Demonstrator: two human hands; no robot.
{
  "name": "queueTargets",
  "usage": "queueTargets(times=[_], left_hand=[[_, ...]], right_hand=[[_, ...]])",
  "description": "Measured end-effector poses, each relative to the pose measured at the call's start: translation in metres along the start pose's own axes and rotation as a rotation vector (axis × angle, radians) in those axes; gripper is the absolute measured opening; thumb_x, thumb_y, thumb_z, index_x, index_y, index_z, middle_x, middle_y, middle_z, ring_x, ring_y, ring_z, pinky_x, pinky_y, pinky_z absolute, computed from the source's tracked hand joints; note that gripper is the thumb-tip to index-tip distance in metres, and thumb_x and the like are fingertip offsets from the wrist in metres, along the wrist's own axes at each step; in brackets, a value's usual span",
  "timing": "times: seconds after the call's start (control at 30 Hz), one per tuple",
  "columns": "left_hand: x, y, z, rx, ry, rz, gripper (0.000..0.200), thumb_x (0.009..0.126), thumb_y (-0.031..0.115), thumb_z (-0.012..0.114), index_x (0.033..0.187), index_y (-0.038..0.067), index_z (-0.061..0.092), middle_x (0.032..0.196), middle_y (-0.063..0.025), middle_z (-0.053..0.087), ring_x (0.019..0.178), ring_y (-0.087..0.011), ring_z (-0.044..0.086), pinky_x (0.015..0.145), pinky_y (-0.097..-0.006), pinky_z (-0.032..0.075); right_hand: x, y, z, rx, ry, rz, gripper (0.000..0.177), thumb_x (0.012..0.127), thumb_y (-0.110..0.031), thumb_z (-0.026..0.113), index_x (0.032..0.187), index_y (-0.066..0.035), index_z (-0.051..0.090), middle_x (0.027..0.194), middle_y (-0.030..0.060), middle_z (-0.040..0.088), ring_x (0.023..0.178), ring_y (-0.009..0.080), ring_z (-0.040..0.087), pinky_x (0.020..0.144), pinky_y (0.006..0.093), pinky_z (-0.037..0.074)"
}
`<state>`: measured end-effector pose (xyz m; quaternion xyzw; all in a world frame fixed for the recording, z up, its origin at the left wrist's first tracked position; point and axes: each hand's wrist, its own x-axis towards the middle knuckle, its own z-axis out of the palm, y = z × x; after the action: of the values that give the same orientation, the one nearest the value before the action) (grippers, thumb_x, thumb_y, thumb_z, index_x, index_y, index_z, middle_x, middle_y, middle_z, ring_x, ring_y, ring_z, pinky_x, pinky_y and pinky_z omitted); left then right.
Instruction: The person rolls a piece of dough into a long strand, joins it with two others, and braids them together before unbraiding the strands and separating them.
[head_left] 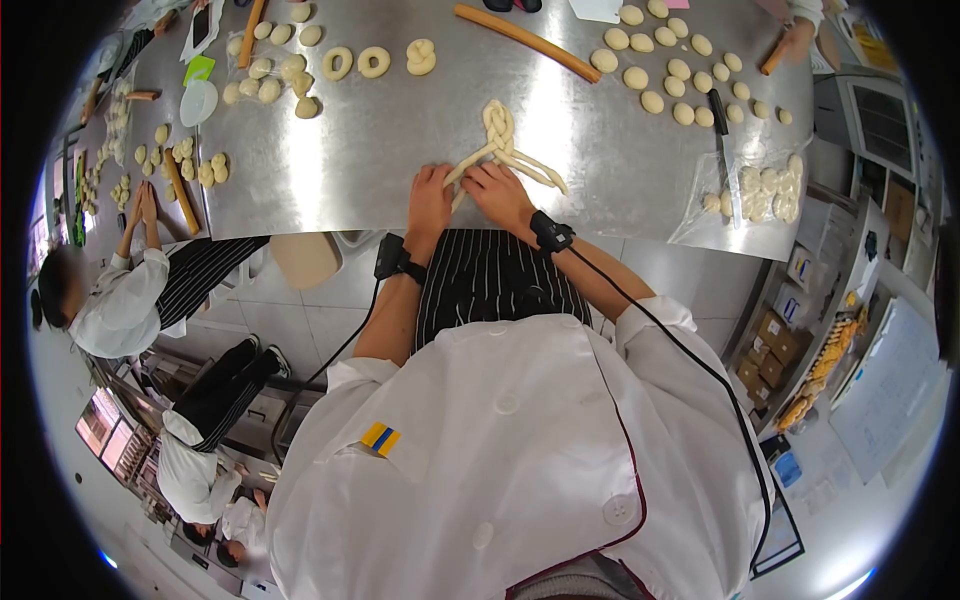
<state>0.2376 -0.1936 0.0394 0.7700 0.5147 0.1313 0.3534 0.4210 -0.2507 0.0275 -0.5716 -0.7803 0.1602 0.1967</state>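
A partly braided piece of dough [499,128] lies on the steel table [390,130], its plaited end pointing away from me and loose strands spreading toward my hands. My left hand [431,198] is at the strand on the left, its fingers curled close together. Just right of it, my right hand [497,193] has its fingers bent over the strands below the plait. Both hands are at the near side of the braid. The fingertips and what lies under them are partly hidden. Two strands run out to the right, past my right hand.
Dough rings [373,62], a knotted piece [421,57] and a rolling pin [527,42] lie beyond. Many dough balls [652,102], a knife [727,150] and bagged dough [768,192] are right. A co-worker [125,300] stands left; another person's hand [797,45] is far right.
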Motion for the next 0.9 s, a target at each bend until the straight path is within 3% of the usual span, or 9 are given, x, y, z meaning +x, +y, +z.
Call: queueTargets(times=[0.1, 0.17, 0.23, 0.4, 0.53, 0.6, 0.73, 0.8, 0.9], left_hand=[[0.0, -0.006, 0.002, -0.005, -0.005, 0.013, 0.031, 0.091, 0.001, 0.067, 0.122, 0.006, 0.068, 0.116, -0.0177, 0.064, 0.113, -0.0425, 0.06, 0.099, -0.0504, 0.05], [-0.001, -0.011, 0.007, -0.028, 0.015, 0.013, 0.03, 0.09, 0.001, 0.069, 0.119, 0.004, 0.069, 0.113, -0.0178, 0.066, 0.109, -0.0411, 0.063, 0.096, -0.0486, 0.052], [-0.003, -0.008, 0.009, -0.051, 0.026, 0.016, 0.029, 0.089, 0.001, 0.07, 0.117, 0.003, 0.07, 0.11, -0.0179, 0.067, 0.105, -0.0396, 0.065, 0.093, -0.0467, 0.054], [-0.018, 0.005, 0.027, -0.377, -0.204, -0.263, 0.022, 0.087, 0.003, 0.074, 0.109, -0.001, 0.072, 0.099, -0.0177, 0.075, 0.085, -0.0265, 0.073, 0.078, -0.0362, 0.057], [-0.031, 0.027, 0.052, -0.422, -0.251, -0.245, 0.021, 0.089, 0.006, 0.075, 0.109, -0.001, 0.072, 0.1, -0.019, 0.076, 0.09, -0.0249, 0.075, 0.081, -0.0366, 0.057], [-0.037, 0.036, 0.07, -0.702, -0.196, -0.262, 0.02, 0.09, 0.007, 0.076, 0.107, -0.001, 0.072, 0.1, -0.0208, 0.077, 0.095, -0.0289, 0.077, 0.082, -0.0382, 0.058], [-0.038, 0.043, 0.077, -0.542, -0.11, -0.13, 0.025, 0.087, 0.009, 0.077, 0.11, 0.0, 0.073, 0.102, -0.0212, 0.078, 0.098, -0.033, 0.076, 0.084, -0.0408, 0.058], [-0.036, 0.028, 0.07, -0.444, -0.44, -0.323, 0.029, 0.085, 0.01, 0.077, 0.113, 0.002, 0.073, 0.107, -0.0215, 0.077, 0.099, -0.0355, 0.075, 0.085, -0.0435, 0.058], [-0.035, 0.004, 0.048, -0.208, -0.343, -0.347, 0.038, 0.083, 0.012, 0.077, 0.119, 0.004, 0.07, 0.111, -0.0204, 0.074, 0.098, -0.0388, 0.073, 0.086, -0.0467, 0.057]], right_hand=[[0.0, 0.004, -0.008, 0.042, 0.061, -0.05, 0.021, 0.09, -0.015, 0.068, 0.111, -0.011, 0.073, 0.113, 0.0014, 0.067, 0.11, 0.0219, 0.061, 0.096, 0.0386, 0.051], [-0.001, 0.002, -0.012, 0.222, 0.009, 0.159, 0.018, 0.091, -0.016, 0.07, 0.108, -0.011, 0.073, 0.11, 0.0034, 0.069, 0.106, 0.0238, 0.062, 0.094, 0.0402, 0.051], [0.002, 0.001, -0.017, 0.292, 0.057, 0.16, 0.019, 0.091, -0.016, 0.071, 0.109, -0.011, 0.073, 0.108, 0.004, 0.07, 0.105, 0.0251, 0.062, 0.094, 0.041, 0.051], [0.01, 0.0, -0.025, 0.366, 0.231, 0.083, 0.021, 0.092, -0.016, 0.072, 0.113, -0.012, 0.074, 0.105, 0.004, 0.071, 0.107, 0.0277, 0.061, 0.095, 0.0438, 0.049], [0.009, -0.002, -0.032, 0.356, 0.201, 0.08, 0.021, 0.093, -0.013, 0.073, 0.114, -0.011, 0.077, 0.107, 0.0037, 0.073, 0.109, 0.0284, 0.061, 0.099, 0.0435, 0.045], [0.008, -0.002, -0.031, 0.364, 0.201, 0.085, 0.02, 0.093, -0.013, 0.073, 0.113, -0.012, 0.077, 0.107, 0.0031, 0.073, 0.111, 0.028, 0.06, 0.101, 0.0439, 0.044], [0.004, 0.002, -0.019, 0.382, 0.158, 0.056, 0.024, 0.093, -0.011, 0.073, 0.116, -0.015, 0.077, 0.112, 0.0026, 0.073, 0.117, 0.0277, 0.059, 0.103, 0.0438, 0.043], [0.003, 0.003, -0.015, 0.363, 0.122, 0.038, 0.026, 0.093, -0.01, 0.073, 0.118, -0.015, 0.077, 0.114, 0.0032, 0.072, 0.118, 0.028, 0.059, 0.103, 0.044, 0.043], [-0.003, -0.002, -0.015, 0.312, 0.135, 0.095, 0.031, 0.093, -0.007, 0.071, 0.122, -0.016, 0.075, 0.122, 0.0068, 0.068, 0.117, 0.0297, 0.06, 0.102, 0.0451, 0.044]])
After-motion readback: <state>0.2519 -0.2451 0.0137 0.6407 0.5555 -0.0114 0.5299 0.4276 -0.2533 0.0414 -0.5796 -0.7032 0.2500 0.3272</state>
